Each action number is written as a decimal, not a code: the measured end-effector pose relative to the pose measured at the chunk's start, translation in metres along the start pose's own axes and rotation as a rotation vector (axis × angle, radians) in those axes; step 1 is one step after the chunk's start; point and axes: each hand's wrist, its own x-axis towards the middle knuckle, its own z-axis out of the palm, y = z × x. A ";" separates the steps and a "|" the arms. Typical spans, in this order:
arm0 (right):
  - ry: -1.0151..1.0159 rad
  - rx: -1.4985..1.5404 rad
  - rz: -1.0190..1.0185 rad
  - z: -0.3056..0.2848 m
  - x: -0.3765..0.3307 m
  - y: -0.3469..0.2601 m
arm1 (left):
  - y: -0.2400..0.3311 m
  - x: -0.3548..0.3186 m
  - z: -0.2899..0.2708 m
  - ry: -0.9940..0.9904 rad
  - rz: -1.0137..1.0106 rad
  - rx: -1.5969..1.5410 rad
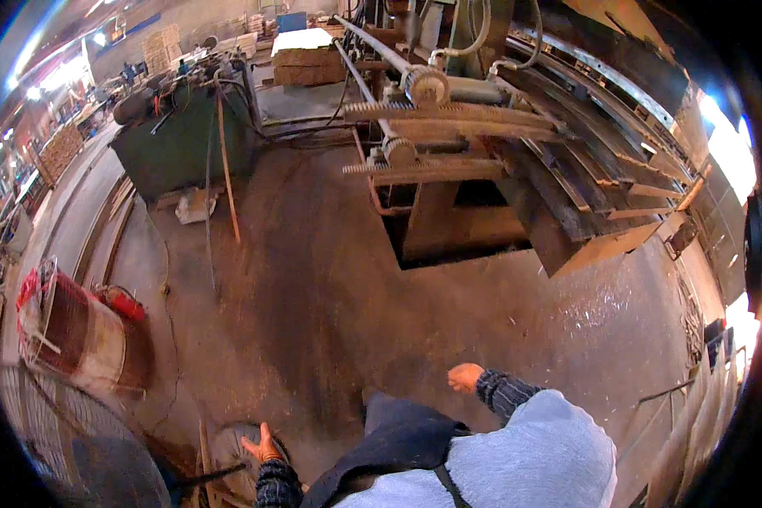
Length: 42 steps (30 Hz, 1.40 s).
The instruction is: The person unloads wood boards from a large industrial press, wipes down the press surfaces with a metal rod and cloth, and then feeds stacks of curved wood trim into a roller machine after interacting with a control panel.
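My left hand (265, 445) is low in the view, its thumb and fingers spread and holding nothing. Beside and partly behind it is a round, dark-rimmed thing (227, 444); I cannot tell whether the hand touches it. Out in front of my body, above the bare floor (330, 296), my right hand (465, 378) has its fingers curled together, with nothing seen in them. Both arms wear dark knitted cuffs, and a dark apron (398, 436) hangs over my front.
Ahead stands a large machine with toothed racks (449, 118) and an opening in the floor (466, 224) beneath. Sloping metal beams (601, 161) fill the right. A green tank (190, 140) with leaning rods and a rusty drum (97, 334) are on the left. A cable (171, 313) crosses the floor.
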 end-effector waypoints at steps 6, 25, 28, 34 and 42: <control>-0.201 0.365 0.249 -0.073 0.019 0.084 | -0.035 0.128 0.053 -0.126 -0.107 -0.208; 0.546 0.220 0.469 -0.301 0.610 -0.162 | 0.146 0.524 0.187 -0.149 0.268 1.445; 0.635 0.246 0.625 -0.306 0.607 -0.132 | 0.197 0.565 0.376 -0.243 0.144 0.769; 0.552 0.318 1.286 -0.288 0.585 -0.050 | 0.261 0.602 0.689 -0.545 0.091 0.340; 0.421 0.378 1.267 -0.388 0.720 0.030 | 0.261 0.671 0.864 -0.696 -0.117 0.398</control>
